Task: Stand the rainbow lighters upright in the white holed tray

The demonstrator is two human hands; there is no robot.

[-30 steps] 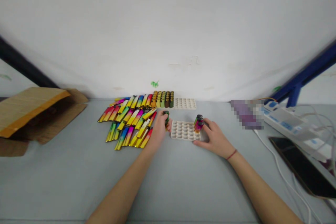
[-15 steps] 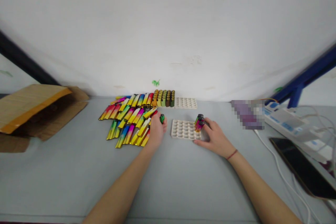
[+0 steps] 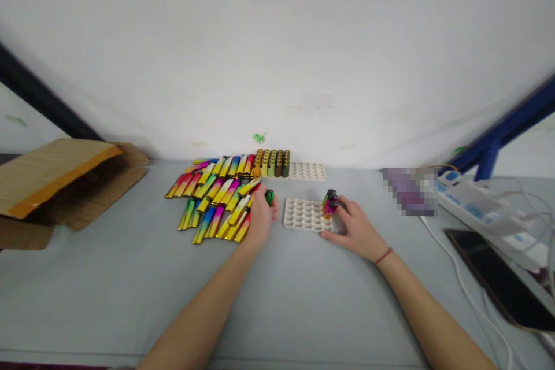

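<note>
My left hand [image 3: 261,218] is closed around a green lighter [image 3: 269,197], whose top end shows past the fingers; the rest is hidden. It is at the right edge of a pile of shiny lighters [image 3: 212,193] in rainbow and gold colours, lying flat. To its right is a white tray [image 3: 299,215] with rows of round holes. A few lighters [image 3: 330,203] with dark tops, green and magenta, stand upright in the tray's right end. Around that end my right hand [image 3: 358,228] grips the tray, thumb along the front edge, fingers beside the standing lighters.
At the back, a block of upright gold-topped lighters [image 3: 272,163] stands beside a second white tray [image 3: 307,171]. An open cardboard box [image 3: 65,185] lies at left. On the right are a phone [image 3: 498,277], a white power strip [image 3: 485,214] and cables. A wall [image 3: 277,58] rises behind.
Almost nothing differs. The view has shifted slightly, and my left hand, still around the green lighter, appears a touch further right. The right hand keeps its place at the tray.
</note>
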